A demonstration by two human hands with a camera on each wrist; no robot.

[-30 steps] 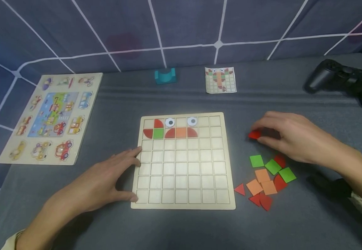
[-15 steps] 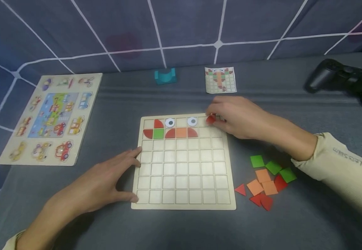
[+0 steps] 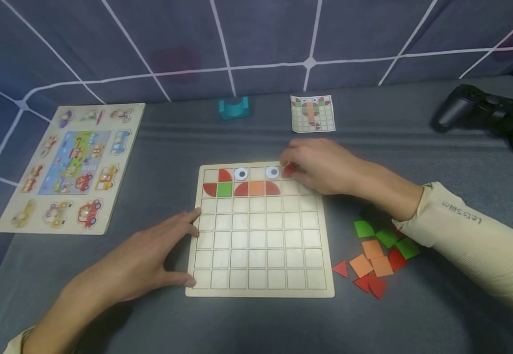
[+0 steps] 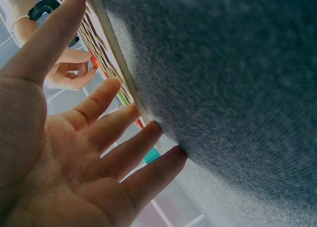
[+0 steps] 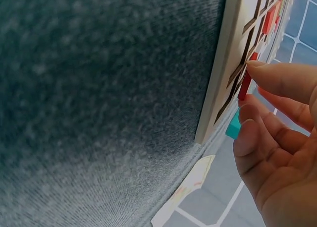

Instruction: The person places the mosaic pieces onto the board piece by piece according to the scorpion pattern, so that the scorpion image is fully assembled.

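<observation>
A wooden grid board [image 3: 256, 246] lies on the grey cloth, with red, green and orange tiles and two eye discs in its top two rows. My right hand [image 3: 327, 164] pinches a red quarter-circle tile [image 3: 288, 170] between thumb and fingers at the top row, just right of the second eye disc [image 3: 272, 172]. In the right wrist view the red tile [image 5: 247, 78] stands tilted against the grid, thumb on it. My left hand [image 3: 136, 265] touches the board's left edge, thumb and fingers spread; its fingers [image 4: 143, 147] look straight in the left wrist view.
Loose green, orange and red tiles [image 3: 373, 248] lie right of the board, partly under the right sleeve. Behind stand a pattern card [image 3: 313, 120] and a teal holder [image 3: 234, 108]. A vehicle puzzle [image 3: 72, 167] lies left, a black game controller [image 3: 488, 115] right.
My right hand has moved left from beside the loose tiles to the board's top row, carrying the red tile, then slightly further left. My left hand has stayed at the board's edge.
</observation>
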